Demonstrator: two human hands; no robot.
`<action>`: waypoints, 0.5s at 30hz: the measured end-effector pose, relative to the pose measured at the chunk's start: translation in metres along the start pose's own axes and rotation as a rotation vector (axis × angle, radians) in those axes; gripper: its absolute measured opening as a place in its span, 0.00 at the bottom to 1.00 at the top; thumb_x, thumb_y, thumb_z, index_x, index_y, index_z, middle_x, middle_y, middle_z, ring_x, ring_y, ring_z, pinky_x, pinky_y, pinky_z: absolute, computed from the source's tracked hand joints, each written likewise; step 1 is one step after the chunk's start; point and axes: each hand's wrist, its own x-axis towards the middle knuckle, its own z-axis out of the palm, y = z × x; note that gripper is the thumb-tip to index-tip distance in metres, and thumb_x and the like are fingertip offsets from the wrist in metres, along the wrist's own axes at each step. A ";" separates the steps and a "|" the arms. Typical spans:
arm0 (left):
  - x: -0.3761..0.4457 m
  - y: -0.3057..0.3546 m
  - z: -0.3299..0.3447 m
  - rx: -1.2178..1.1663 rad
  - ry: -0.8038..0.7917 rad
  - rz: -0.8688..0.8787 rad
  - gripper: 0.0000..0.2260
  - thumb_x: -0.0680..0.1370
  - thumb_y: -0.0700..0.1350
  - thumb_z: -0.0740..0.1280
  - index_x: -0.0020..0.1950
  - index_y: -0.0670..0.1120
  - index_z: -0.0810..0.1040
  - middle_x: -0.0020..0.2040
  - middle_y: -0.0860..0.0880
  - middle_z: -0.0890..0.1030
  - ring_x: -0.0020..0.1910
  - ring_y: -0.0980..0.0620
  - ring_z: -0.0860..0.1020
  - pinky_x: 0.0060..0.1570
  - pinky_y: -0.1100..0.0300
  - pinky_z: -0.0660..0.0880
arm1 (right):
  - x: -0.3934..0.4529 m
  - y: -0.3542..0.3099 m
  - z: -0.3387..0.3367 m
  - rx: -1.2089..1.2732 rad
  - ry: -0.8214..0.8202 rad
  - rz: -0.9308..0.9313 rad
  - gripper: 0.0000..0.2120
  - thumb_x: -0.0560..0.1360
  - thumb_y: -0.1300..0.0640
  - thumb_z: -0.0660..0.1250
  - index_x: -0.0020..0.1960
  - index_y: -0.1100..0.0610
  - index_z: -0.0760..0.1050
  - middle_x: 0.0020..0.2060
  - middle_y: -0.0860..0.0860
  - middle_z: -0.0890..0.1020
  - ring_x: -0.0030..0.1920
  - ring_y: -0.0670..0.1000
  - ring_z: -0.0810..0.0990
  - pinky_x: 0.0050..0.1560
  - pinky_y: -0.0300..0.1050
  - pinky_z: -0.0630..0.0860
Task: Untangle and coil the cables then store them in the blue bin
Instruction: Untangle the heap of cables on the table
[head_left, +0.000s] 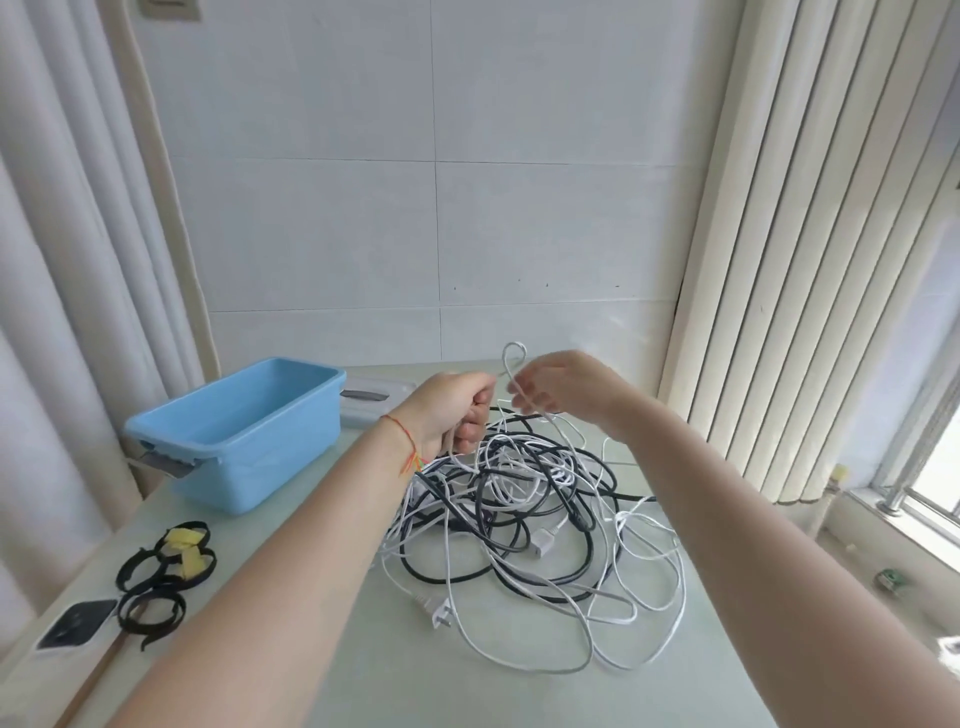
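A tangle of white and black cables (524, 519) lies on the pale green table (332, 675). My left hand (457, 410) is raised above the pile's far side, its fingers curled round a white cable. My right hand (561, 387) pinches the same white cable (514, 358), which stands up in a small loop between both hands. The blue bin (234, 431) sits empty at the table's far left. A white plug (439, 618) lies at the pile's near edge.
Black velcro straps with yellow tabs (166, 571) lie at the near left beside a dark device (78, 621). The bin's grey lid (371, 397) rests behind the bin. Curtains hang left, vertical blinds right, a tiled wall behind.
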 end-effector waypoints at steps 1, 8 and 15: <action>-0.001 -0.001 0.003 -0.002 0.044 0.026 0.15 0.82 0.45 0.56 0.34 0.50 0.63 0.24 0.54 0.59 0.19 0.56 0.59 0.23 0.67 0.57 | -0.002 -0.002 0.005 0.218 -0.020 0.018 0.12 0.80 0.63 0.58 0.52 0.62 0.80 0.42 0.57 0.85 0.43 0.58 0.85 0.56 0.55 0.80; -0.002 -0.003 -0.001 0.783 0.507 0.269 0.09 0.78 0.45 0.59 0.38 0.44 0.68 0.32 0.47 0.71 0.33 0.45 0.70 0.31 0.57 0.61 | -0.006 0.002 0.011 -0.168 0.263 -0.074 0.03 0.73 0.61 0.70 0.44 0.57 0.76 0.36 0.50 0.80 0.34 0.49 0.76 0.30 0.36 0.69; -0.008 -0.003 -0.001 1.252 0.566 0.469 0.16 0.80 0.48 0.57 0.33 0.47 0.63 0.33 0.51 0.68 0.37 0.46 0.71 0.35 0.57 0.64 | -0.005 -0.005 0.010 -0.492 0.319 -0.156 0.03 0.77 0.58 0.68 0.46 0.56 0.74 0.42 0.50 0.76 0.44 0.52 0.73 0.40 0.44 0.66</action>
